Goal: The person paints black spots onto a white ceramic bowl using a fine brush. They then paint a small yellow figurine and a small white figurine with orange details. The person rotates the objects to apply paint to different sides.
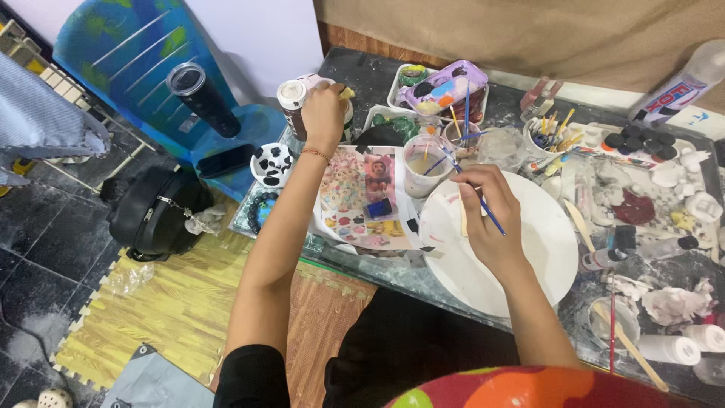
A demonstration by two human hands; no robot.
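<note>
Here right hand [489, 219] grips blue paintbrush [472, 193] over white plate [544, 249].

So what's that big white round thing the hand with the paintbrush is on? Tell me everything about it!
The white round plate is a big, flat disc, plain and matte, maybe plaster or ceramic. It lies flat on the messy table, near the front edge, and looks mostly unpainted. The right hand rests over its left part, holding a thin blue paintbrush above it. A sheet of pictures lies just to its left, and a cup of cloudy water stands behind it.
</note>
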